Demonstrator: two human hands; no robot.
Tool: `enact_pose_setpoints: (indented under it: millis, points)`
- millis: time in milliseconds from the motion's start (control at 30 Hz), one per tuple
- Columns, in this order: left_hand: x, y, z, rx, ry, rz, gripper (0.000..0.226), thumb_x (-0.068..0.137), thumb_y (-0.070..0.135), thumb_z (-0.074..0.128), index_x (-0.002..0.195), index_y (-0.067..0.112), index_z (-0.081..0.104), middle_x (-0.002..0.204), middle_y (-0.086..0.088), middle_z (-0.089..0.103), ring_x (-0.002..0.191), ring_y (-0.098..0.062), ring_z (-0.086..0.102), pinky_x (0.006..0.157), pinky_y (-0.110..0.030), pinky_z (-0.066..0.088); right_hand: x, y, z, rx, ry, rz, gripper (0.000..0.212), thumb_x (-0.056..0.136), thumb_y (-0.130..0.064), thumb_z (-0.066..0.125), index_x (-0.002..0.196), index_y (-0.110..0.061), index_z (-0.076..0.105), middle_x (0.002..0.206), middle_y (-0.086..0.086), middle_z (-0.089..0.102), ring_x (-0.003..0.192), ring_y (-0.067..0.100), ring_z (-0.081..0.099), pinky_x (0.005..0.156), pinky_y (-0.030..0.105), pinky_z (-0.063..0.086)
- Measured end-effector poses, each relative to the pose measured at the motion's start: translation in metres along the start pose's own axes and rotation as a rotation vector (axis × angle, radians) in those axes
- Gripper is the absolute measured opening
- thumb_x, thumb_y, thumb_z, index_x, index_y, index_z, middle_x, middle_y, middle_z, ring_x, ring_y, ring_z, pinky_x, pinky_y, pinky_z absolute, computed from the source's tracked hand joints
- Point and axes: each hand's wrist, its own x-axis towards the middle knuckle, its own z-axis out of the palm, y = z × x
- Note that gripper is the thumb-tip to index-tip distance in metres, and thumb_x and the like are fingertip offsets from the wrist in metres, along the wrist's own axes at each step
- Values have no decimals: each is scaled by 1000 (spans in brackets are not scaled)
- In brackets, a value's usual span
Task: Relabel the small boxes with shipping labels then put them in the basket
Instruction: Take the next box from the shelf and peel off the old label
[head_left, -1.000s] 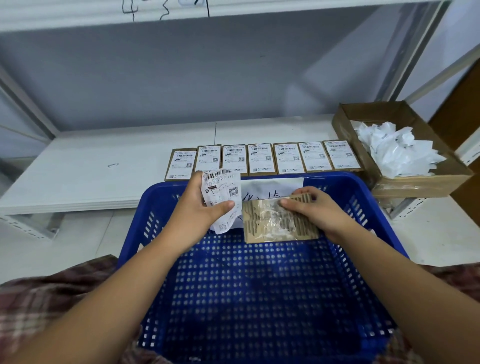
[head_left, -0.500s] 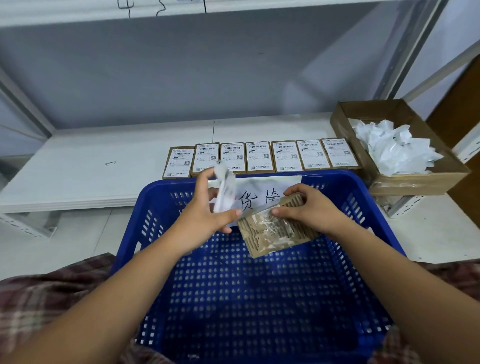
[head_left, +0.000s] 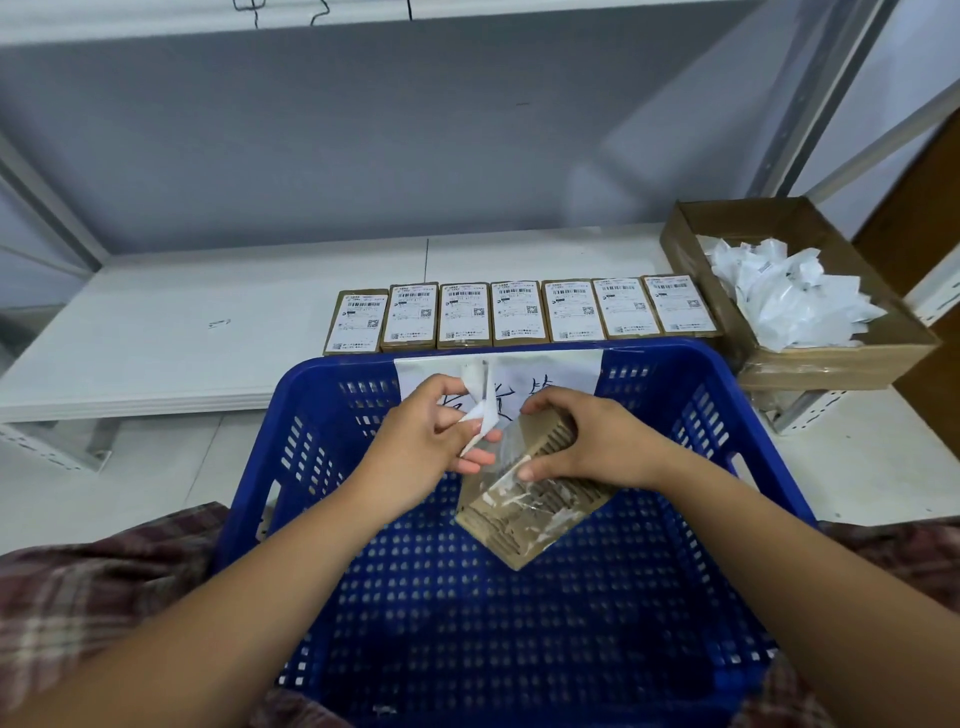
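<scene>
Two hands over basket, clear of rims: L grip tight on label, R grip round box.

Even, soft light — wide-angle bending at edges, slight blur.

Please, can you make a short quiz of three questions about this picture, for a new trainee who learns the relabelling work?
1. True or false: the left hand pinches a white label.
2. How many labelled boxes lie in the row behind the blue basket?
3. Where is the small box that the right hand grips? A) in the row with the labelled boxes B) held above the basket C) lying on the basket's floor
Key: 1 true; 2 seven; 3 B.
</scene>
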Motion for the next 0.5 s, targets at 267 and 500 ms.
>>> enact_pose_setpoints:
  millis: [267,500]
  points:
    - [1,-12,1,339,211,92,29,91,36,58,79,11,49,52,-3,60,44,-10,50,55,-31,45,-10,-15,19,-150,-64,-105,113,63,-50,87,145,-42,9,143,5,44,121,21,49,99,38,46]
    - [3,-13,4,319,323,142,34,87,33,65,75,8,46,54,2,45,46,-5,37,47,-17,32,-21,-30,29,-102,-98,-221,134,63,-47,87,146,-51,-18,159,-7,23,139,11,33,109,27,36]
